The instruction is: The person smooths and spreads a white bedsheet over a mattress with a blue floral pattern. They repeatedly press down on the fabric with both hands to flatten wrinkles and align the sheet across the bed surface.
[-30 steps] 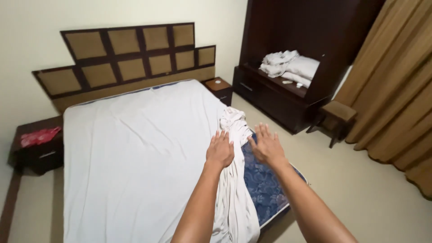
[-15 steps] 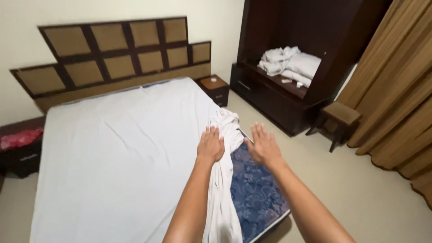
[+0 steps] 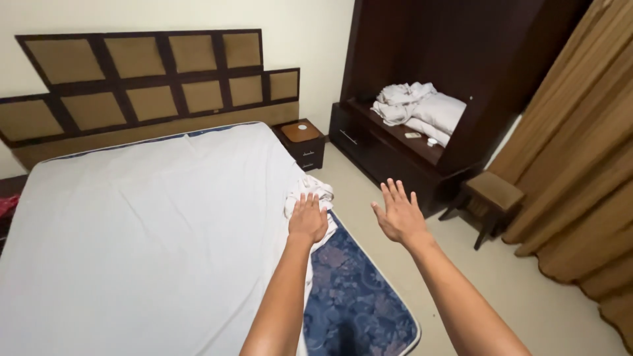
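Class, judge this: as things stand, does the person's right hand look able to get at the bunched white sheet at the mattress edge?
Probably yes: the right hand hovers open beside the bunched sheet, with nothing between them.

Soft even indoor light, sharp, slight wide-angle edge distortion

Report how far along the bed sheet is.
Done: the white sheet lies spread over most of the mattress. In hand: the left hand rests on the bunched sheet edge; the right hand hovers open beside it. Left: the blue patterned mattress corner is uncovered.
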